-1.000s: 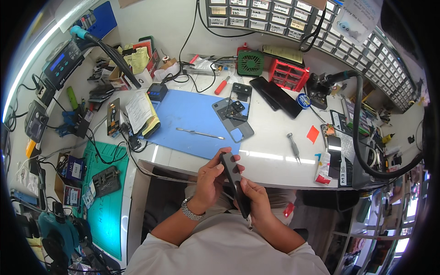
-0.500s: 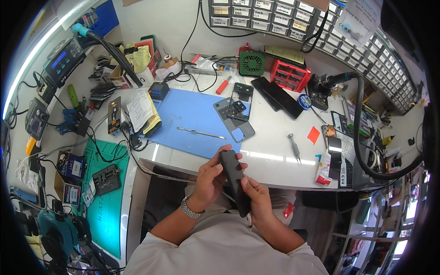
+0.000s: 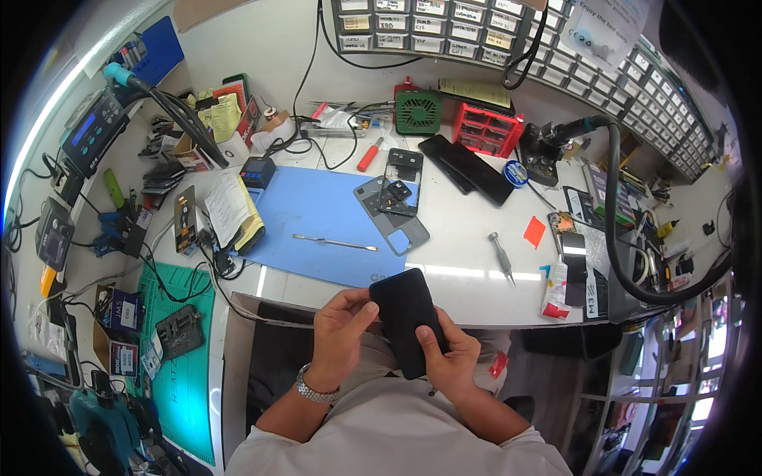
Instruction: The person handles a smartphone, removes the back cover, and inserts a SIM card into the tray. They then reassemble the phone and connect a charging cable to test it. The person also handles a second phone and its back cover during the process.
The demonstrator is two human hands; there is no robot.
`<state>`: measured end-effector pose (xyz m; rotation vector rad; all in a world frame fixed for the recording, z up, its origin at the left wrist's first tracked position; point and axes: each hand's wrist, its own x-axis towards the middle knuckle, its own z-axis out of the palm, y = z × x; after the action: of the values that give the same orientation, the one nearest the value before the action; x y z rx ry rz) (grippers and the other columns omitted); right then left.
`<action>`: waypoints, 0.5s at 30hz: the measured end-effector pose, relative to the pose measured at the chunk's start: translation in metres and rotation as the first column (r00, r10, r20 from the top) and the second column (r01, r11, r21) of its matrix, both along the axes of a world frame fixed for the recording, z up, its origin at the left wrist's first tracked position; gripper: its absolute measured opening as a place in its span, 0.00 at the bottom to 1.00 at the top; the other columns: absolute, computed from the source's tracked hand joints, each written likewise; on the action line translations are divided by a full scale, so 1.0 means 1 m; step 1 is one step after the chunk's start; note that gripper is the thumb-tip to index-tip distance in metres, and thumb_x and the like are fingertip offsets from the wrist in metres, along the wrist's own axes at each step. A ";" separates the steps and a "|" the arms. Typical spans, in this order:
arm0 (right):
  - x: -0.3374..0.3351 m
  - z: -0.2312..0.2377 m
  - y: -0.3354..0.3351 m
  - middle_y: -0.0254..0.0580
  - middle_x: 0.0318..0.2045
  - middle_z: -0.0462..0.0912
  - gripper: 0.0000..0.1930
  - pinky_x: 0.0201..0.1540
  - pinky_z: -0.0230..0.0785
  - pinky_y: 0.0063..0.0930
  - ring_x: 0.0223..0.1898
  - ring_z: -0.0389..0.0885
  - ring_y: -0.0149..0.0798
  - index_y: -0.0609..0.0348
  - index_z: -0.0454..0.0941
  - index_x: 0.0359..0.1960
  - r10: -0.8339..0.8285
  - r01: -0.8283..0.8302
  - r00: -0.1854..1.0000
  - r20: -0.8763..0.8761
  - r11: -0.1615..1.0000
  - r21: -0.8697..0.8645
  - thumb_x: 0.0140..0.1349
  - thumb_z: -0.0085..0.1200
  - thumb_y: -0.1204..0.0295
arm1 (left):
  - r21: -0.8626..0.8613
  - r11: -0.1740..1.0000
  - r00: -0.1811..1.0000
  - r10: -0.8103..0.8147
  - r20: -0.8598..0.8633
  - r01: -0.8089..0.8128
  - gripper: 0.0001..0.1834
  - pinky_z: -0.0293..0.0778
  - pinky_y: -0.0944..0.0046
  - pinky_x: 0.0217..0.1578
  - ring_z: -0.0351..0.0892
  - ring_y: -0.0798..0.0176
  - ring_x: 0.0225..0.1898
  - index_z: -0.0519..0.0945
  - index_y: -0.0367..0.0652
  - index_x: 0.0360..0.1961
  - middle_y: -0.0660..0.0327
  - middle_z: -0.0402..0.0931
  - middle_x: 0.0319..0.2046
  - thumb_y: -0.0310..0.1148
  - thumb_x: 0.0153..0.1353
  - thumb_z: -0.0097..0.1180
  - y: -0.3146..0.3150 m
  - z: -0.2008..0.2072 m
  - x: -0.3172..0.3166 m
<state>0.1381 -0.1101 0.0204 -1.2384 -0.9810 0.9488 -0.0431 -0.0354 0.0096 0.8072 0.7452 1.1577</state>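
Clutter is seen along the left rim first: a green cutting mat (image 3: 186,381) lies on the lower side shelf, and a grey bench instrument with a blue screen (image 3: 94,131) is propped above it. Moving right, a blue rectangular work mat (image 3: 317,210) is spread on the white bench (image 3: 468,270), with a thin metal spudger (image 3: 335,242) laid across it and a grey phone back cover (image 3: 401,222) overlapping its right edge. Below the bench edge, the left hand (image 3: 337,329), a metal watch on its wrist, is curled against the left side of a black rectangular smartphone (image 3: 409,321), fingertips pressed to its upper edge. The phone is held flat-face up, just in front of the bench, over the lap. The right hand (image 3: 448,357) is wrapped round its lower right part, thumb laid across the dark face. Further right, a small grey screwdriver (image 3: 502,255) and an orange triangular pick (image 3: 534,232) rest on the bench.
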 end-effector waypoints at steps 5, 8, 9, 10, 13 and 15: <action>0.008 -0.007 -0.001 0.45 0.47 0.92 0.21 0.53 0.78 0.22 0.46 0.85 0.27 0.74 0.80 0.66 0.016 -0.030 0.991 0.135 0.994 0.102 0.75 0.65 0.76 | -0.028 0.999 1.000 0.021 0.012 -0.021 0.15 0.83 0.61 0.48 0.84 0.67 0.45 0.79 0.34 0.57 0.61 0.82 0.44 0.21 0.72 0.64 -0.001 0.009 0.001; 0.011 -0.003 -0.002 0.47 0.45 0.92 0.21 0.51 0.79 0.21 0.45 0.86 0.27 0.75 0.80 0.65 0.022 -0.050 0.974 0.226 0.991 0.121 0.74 0.66 0.77 | -0.057 0.998 0.999 0.022 0.041 -0.020 0.12 0.82 0.61 0.46 0.83 0.68 0.44 0.78 0.35 0.54 0.63 0.80 0.44 0.20 0.72 0.63 -0.002 0.009 0.001; 0.013 -0.001 -0.002 0.48 0.45 0.93 0.21 0.50 0.79 0.21 0.44 0.86 0.27 0.75 0.81 0.65 0.025 -0.060 0.964 0.264 0.990 0.124 0.73 0.66 0.77 | -0.066 0.998 0.998 0.024 0.057 -0.020 0.12 0.81 0.62 0.45 0.82 0.69 0.44 0.77 0.35 0.53 0.63 0.80 0.43 0.20 0.72 0.62 -0.003 0.008 -0.001; 0.014 -0.002 -0.002 0.48 0.44 0.93 0.21 0.49 0.79 0.21 0.44 0.86 0.27 0.75 0.81 0.65 0.042 -0.074 0.966 0.255 0.991 0.116 0.73 0.66 0.77 | -0.072 0.997 0.997 0.002 0.071 0.003 0.13 0.79 0.64 0.45 0.81 0.70 0.43 0.75 0.37 0.55 0.63 0.78 0.43 0.20 0.73 0.61 -0.004 0.007 -0.002; 0.018 -0.001 -0.001 0.49 0.43 0.93 0.21 0.48 0.79 0.21 0.43 0.86 0.26 0.75 0.81 0.64 0.091 -0.116 0.969 0.230 0.988 0.099 0.73 0.67 0.77 | -0.078 0.995 0.996 -0.055 0.077 0.061 0.16 0.75 0.68 0.44 0.77 0.73 0.40 0.70 0.41 0.59 0.64 0.74 0.43 0.20 0.75 0.56 -0.006 0.005 -0.006; 0.019 0.001 -0.001 0.48 0.43 0.93 0.21 0.48 0.79 0.21 0.42 0.86 0.26 0.75 0.81 0.64 0.124 -0.147 0.968 0.217 0.985 0.093 0.73 0.67 0.77 | -0.068 0.994 0.996 -0.082 0.037 0.084 0.15 0.75 0.68 0.44 0.76 0.73 0.41 0.69 0.41 0.59 0.63 0.73 0.44 0.20 0.76 0.55 -0.007 0.002 -0.008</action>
<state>0.1570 -0.1109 0.0213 -1.2085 -1.2818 0.8694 -0.0510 -0.0422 0.0114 0.7522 0.7135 1.0628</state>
